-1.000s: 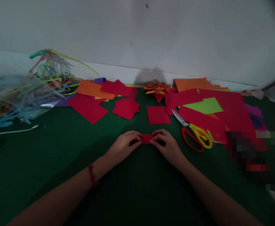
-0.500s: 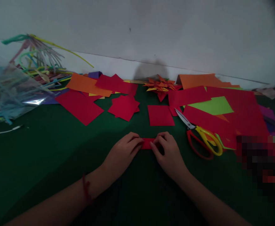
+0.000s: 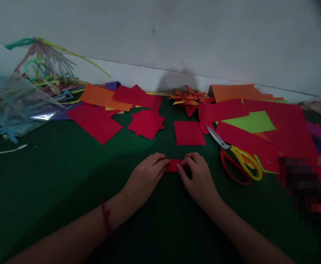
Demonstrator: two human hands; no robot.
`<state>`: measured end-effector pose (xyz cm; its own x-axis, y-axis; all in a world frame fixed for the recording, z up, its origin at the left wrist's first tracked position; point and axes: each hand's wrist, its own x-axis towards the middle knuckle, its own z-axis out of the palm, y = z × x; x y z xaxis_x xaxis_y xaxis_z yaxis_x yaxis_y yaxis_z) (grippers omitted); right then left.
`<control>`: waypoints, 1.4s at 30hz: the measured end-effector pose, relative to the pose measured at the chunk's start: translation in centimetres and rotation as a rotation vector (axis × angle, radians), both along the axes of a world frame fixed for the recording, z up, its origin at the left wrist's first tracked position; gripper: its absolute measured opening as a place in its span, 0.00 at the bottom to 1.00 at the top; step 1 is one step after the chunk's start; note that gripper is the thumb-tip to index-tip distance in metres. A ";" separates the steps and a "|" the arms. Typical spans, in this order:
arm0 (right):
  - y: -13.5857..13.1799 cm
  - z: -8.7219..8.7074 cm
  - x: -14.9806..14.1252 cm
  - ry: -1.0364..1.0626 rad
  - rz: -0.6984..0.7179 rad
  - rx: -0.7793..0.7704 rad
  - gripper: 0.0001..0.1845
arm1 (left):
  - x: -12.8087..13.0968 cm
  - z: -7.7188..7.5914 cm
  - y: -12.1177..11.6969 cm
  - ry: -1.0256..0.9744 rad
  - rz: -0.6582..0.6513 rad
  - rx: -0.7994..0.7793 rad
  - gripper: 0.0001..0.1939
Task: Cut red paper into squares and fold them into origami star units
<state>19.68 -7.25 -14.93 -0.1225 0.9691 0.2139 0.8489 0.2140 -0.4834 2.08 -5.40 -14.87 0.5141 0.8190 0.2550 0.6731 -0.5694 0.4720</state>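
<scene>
A small folded strip of red paper (image 3: 172, 165) lies on the green tabletop between my two hands. The fingers of my left hand (image 3: 146, 174) are closed on its left end. At the right end, my right hand (image 3: 197, 176) pinches it between thumb and fingers, so both ends are hidden. Just beyond the strip lies a flat red paper square (image 3: 189, 133). To the right of my right hand, scissors (image 3: 226, 147) with one red and one yellow handle rest with the blades slightly apart, tips pointing away from me.
A layered orange paper flower (image 3: 189, 98) stands near the wall. Red squares (image 3: 146, 124) and an orange sheet (image 3: 102, 97) lie back left. Large red sheets (image 3: 289, 128) and a green piece (image 3: 259, 123) spread at right. A clear bag (image 3: 19, 106) with pipe cleaners sits far left.
The camera view has shifted, moving the scene within the picture. My left fingers have closed flatter onto the strip's left end; both hands stay on the red paper.
</scene>
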 end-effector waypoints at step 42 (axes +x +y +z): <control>-0.1 0.0 0.9 -0.029 0.110 0.031 0.12 | -0.4 0.2 -0.6 0.115 -0.047 -0.018 0.22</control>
<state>20.55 -7.30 -14.96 -0.2348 0.9423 0.2388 0.8328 0.3217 -0.4505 1.67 -5.99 -14.64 0.5770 0.7972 0.1778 0.6962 -0.5939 0.4032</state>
